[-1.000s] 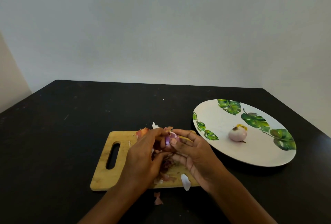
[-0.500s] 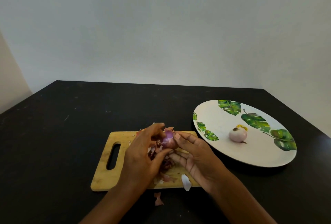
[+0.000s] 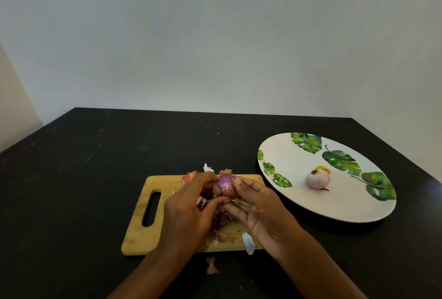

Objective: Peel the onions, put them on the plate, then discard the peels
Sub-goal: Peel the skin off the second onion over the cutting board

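Two hands are closed together on one small onion (image 3: 225, 182), held just above the far half of the cutting board (image 3: 141, 234). The left hand (image 3: 189, 212) is curled round the onion's left side, thumb below and fingers above. The right hand (image 3: 263, 212) pinches its right side, with the thumb tip pressed near the top. Purple flesh is exposed on the onion's upper part, and brownish skin is seen lower down. A heap of peels (image 3: 221, 222) lies on the board under the hands, and one pale peel (image 3: 248, 242) hangs over the board's near edge. Another scrap (image 3: 211, 265) lies on the black table (image 3: 71, 179) just in front of the board. To the right of the board, a white plate (image 3: 287, 155) printed with green leaves holds a peeled onion (image 3: 317, 179).
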`<action>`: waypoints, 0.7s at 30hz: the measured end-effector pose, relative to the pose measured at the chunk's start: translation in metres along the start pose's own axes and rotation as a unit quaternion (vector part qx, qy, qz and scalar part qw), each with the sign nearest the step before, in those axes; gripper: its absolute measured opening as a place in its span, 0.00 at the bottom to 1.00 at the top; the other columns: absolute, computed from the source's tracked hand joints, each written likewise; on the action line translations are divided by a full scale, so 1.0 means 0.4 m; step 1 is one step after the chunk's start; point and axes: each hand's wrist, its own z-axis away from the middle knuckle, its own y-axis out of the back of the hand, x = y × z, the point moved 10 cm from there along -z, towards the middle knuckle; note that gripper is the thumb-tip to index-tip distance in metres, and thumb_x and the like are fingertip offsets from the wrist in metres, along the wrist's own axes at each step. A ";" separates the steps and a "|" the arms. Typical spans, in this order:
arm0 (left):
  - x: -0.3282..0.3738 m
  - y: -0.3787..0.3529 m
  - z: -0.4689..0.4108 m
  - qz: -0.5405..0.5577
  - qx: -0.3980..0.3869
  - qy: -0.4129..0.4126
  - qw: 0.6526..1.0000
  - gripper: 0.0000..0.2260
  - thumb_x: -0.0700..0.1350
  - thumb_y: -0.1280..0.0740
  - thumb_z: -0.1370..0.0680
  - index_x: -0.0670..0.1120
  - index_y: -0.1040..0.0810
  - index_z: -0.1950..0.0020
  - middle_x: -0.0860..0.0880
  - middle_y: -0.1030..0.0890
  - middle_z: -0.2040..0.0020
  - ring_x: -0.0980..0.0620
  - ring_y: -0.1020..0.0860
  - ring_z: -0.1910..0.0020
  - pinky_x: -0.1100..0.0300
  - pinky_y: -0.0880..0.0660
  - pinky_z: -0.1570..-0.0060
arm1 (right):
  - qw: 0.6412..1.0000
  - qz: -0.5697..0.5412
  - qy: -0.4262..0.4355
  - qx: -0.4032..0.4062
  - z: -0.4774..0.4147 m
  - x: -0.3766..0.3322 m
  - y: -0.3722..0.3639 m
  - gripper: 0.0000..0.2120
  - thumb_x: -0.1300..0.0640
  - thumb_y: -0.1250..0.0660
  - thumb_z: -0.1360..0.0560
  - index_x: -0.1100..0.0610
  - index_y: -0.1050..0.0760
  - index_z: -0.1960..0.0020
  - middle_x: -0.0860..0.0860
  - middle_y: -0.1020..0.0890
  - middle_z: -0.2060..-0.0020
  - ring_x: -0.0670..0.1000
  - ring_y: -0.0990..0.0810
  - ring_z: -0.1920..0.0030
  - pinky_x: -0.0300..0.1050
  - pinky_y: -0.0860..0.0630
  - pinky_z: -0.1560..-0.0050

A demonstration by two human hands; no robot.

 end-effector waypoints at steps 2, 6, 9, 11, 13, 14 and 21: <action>0.001 0.004 -0.002 0.017 0.003 0.005 1.000 0.19 0.49 0.26 0.33 0.54 0.28 0.45 0.62 0.25 0.54 0.75 0.27 0.51 0.81 0.32 0.52 | 1.000 -0.009 -0.005 0.001 0.002 0.000 0.000 0.14 0.60 0.33 0.25 0.65 0.25 0.42 0.64 0.18 0.47 0.56 0.15 0.52 0.45 0.17 0.57; 0.007 0.015 -0.008 0.046 0.019 0.010 0.999 0.14 0.51 0.35 0.28 0.54 0.28 0.43 0.65 0.25 0.53 0.72 0.25 0.51 0.79 0.31 0.52 | 0.998 -0.052 -0.027 0.015 0.006 0.007 0.001 0.12 0.59 0.34 0.24 0.64 0.25 0.43 0.65 0.18 0.48 0.57 0.15 0.52 0.44 0.17 0.58; -0.008 0.021 -0.011 0.058 0.029 0.023 0.998 0.14 0.51 0.35 0.28 0.53 0.26 0.43 0.63 0.23 0.55 0.67 0.23 0.52 0.76 0.29 0.52 | 0.995 -0.088 -0.032 0.027 0.010 -0.002 0.002 0.10 0.57 0.34 0.23 0.62 0.25 0.46 0.65 0.18 0.51 0.58 0.15 0.53 0.44 0.17 0.59; -0.016 0.027 -0.012 0.051 0.037 0.022 0.998 0.11 0.50 0.35 0.28 0.50 0.23 0.46 0.58 0.20 0.56 0.64 0.22 0.54 0.73 0.27 0.53 | 0.995 -0.095 -0.029 0.030 0.011 -0.010 0.005 0.09 0.56 0.35 0.22 0.62 0.25 0.47 0.65 0.17 0.53 0.59 0.15 0.55 0.45 0.17 0.59; -0.019 0.027 -0.013 0.030 0.036 0.014 0.999 0.10 0.49 0.36 0.26 0.47 0.20 0.50 0.53 0.19 0.56 0.62 0.23 0.53 0.69 0.26 0.51 | 0.996 -0.082 -0.029 0.028 0.008 -0.010 0.010 0.11 0.55 0.35 0.23 0.62 0.25 0.45 0.65 0.17 0.52 0.59 0.15 0.54 0.46 0.17 0.59; -0.019 0.025 -0.012 0.015 0.031 0.011 0.999 0.10 0.50 0.37 0.26 0.48 0.19 0.51 0.54 0.19 0.55 0.62 0.24 0.52 0.69 0.28 0.49 | 0.997 -0.072 -0.028 0.024 0.006 -0.006 0.012 0.12 0.56 0.34 0.23 0.62 0.26 0.44 0.65 0.17 0.50 0.59 0.15 0.52 0.46 0.17 0.57; 0.007 0.008 -0.017 0.011 0.001 -0.009 1.000 0.17 0.57 0.33 0.30 0.56 0.27 0.43 0.65 0.26 0.49 0.67 0.28 0.48 0.74 0.33 0.46 | 1.000 0.012 0.003 -0.013 0.002 -0.001 -0.002 0.16 0.60 0.30 0.27 0.62 0.24 0.41 0.62 0.16 0.49 0.58 0.16 0.49 0.47 0.18 0.54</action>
